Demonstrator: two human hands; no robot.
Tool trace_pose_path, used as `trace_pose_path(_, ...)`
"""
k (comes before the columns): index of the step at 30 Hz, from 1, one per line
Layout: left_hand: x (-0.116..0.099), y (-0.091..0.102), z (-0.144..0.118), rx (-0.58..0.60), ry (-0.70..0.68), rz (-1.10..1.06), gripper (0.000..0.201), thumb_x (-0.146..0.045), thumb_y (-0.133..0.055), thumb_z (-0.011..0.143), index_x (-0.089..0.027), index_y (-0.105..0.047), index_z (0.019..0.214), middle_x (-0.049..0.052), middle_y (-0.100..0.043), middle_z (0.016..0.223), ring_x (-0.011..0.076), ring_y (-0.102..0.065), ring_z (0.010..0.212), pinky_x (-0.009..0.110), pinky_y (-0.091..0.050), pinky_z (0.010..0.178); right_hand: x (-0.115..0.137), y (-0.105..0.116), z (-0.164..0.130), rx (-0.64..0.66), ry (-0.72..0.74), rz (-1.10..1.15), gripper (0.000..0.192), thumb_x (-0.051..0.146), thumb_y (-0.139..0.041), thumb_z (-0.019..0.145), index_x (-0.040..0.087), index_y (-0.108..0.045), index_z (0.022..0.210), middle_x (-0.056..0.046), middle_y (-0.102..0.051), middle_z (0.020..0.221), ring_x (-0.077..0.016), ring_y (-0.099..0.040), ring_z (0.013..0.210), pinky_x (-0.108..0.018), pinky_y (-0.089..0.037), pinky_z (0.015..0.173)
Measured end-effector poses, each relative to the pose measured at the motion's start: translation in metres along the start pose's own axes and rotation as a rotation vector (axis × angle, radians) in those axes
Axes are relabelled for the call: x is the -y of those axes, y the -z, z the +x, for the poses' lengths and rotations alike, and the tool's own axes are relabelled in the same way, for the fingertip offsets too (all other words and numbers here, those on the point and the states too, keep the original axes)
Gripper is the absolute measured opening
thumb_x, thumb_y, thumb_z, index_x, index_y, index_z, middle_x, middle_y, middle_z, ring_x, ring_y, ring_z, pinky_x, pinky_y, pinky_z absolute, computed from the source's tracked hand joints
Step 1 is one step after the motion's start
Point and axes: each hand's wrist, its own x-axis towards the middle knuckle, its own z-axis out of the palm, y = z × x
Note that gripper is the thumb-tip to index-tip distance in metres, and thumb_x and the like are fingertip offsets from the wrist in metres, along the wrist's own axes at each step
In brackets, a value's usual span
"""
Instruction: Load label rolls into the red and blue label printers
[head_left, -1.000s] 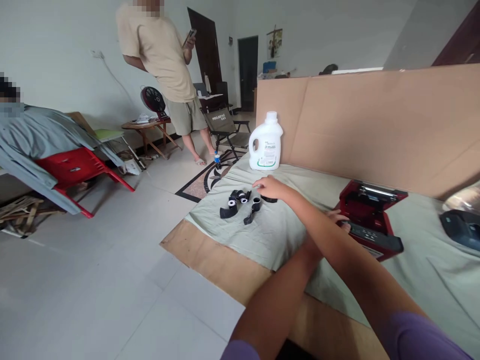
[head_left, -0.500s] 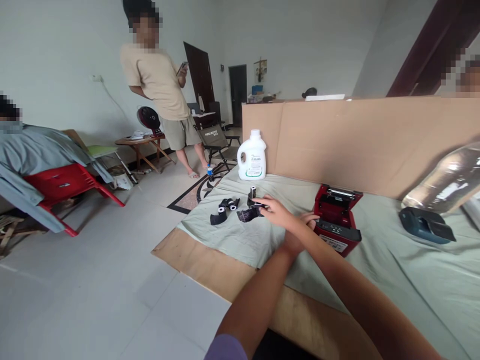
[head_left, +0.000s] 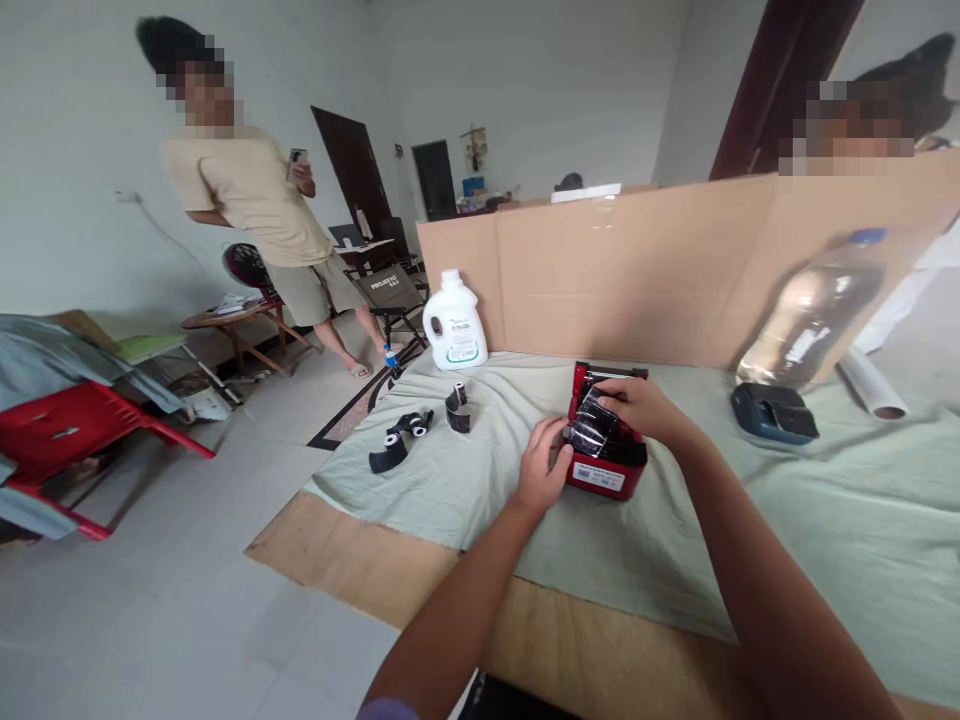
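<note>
Plain white walls (head_left: 570, 80); pale tiled floor (head_left: 150, 620) with a dark inlaid border. Two dark doors (head_left: 352, 170) on the far wall, well beyond the fingers. Red plastic chair (head_left: 67, 430) far to their left, draped in grey cloth. Round wooden side table (head_left: 225, 325) and black folding chair (head_left: 390, 295) beyond it. Cardboard partition (head_left: 645, 270) standing just behind the fingers. Even daylight throughout.

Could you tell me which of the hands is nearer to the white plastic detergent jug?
Left. The left hand rests against the red printer's near-left side, while the right hand sits over it, farther right of the white plastic detergent jug.
</note>
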Motion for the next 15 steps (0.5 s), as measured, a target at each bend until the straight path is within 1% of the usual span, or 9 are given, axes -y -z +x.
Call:
trace_pose_path(2, -0.001, -0.001, -0.001, -0.008, -0.038, 0.073, 0.046, -0.032, -0.052, 0.096, -0.023, -0.052, 0.141, 0.012, -0.051, 0.146, 0.0270, -0.048, 0.136, 0.044, -0.042, 0.114, 0.001, 0.001, 0.000, 0.074, 0.009, -0.085, 0.031, 0.022, -0.053, 0.087, 0.020, -0.077, 0.107, -0.007, -0.077, 0.112, -0.0277, -0.070, 0.106, -0.038, -0.051, 0.096)
trace_pose_path(4, -0.002, -0.002, -0.002, 0.015, -0.093, 0.171, 0.048, -0.032, -0.056, 0.093, -0.023, -0.053, 0.140, 0.012, -0.049, 0.147, 0.0282, -0.045, 0.137, 0.047, -0.039, 0.116, 0.003, -0.001, -0.001, 0.112, 0.012, -0.150, 0.033, 0.018, -0.052, 0.088, 0.018, -0.077, 0.110, -0.009, -0.076, 0.116, -0.0274, -0.068, 0.110, -0.036, -0.049, 0.098)
trace_pose_path(7, -0.005, -0.004, -0.002, 0.074, -0.161, 0.300, 0.040, -0.031, -0.059, 0.090, -0.025, -0.063, 0.129, 0.010, -0.052, 0.145, 0.0285, -0.046, 0.135, 0.048, -0.038, 0.116, 0.003, -0.007, -0.003, 0.134, -0.041, -0.224, 0.037, 0.014, -0.052, 0.088, 0.016, -0.076, 0.115, -0.012, -0.073, 0.122, -0.0278, -0.066, 0.115, -0.035, -0.047, 0.101)
trace_pose_path(9, -0.008, -0.005, -0.002, 0.094, -0.189, 0.337, 0.035, -0.031, -0.059, 0.089, -0.026, -0.067, 0.123, 0.008, -0.054, 0.144, 0.0282, -0.047, 0.133, 0.048, -0.038, 0.115, 0.000, -0.013, -0.003, 0.150, -0.077, -0.247, 0.036, 0.013, -0.052, 0.088, 0.016, -0.076, 0.115, -0.012, -0.073, 0.121, -0.0270, -0.065, 0.115, -0.033, -0.046, 0.100)
trace_pose_path(12, -0.012, -0.007, -0.001, 0.103, -0.206, 0.361, 0.033, -0.031, -0.058, 0.090, -0.027, -0.068, 0.121, 0.007, -0.058, 0.140, 0.0279, -0.048, 0.132, 0.047, -0.037, 0.115, -0.006, -0.024, -0.003, 0.155, -0.130, -0.277, 0.034, 0.012, -0.054, 0.088, 0.016, -0.075, 0.115, -0.012, -0.073, 0.120, -0.0257, -0.066, 0.113, -0.030, -0.046, 0.097)
trace_pose_path(15, -0.015, -0.007, -0.001, 0.118, -0.208, 0.384, 0.034, -0.030, -0.057, 0.091, -0.028, -0.068, 0.123, 0.006, -0.063, 0.135, 0.0275, -0.048, 0.132, 0.046, -0.037, 0.115, -0.008, -0.035, 0.000, 0.188, -0.188, -0.274, 0.030, 0.012, -0.058, 0.086, 0.017, -0.076, 0.109, -0.012, -0.076, 0.112, -0.0245, -0.067, 0.108, -0.027, -0.047, 0.091)
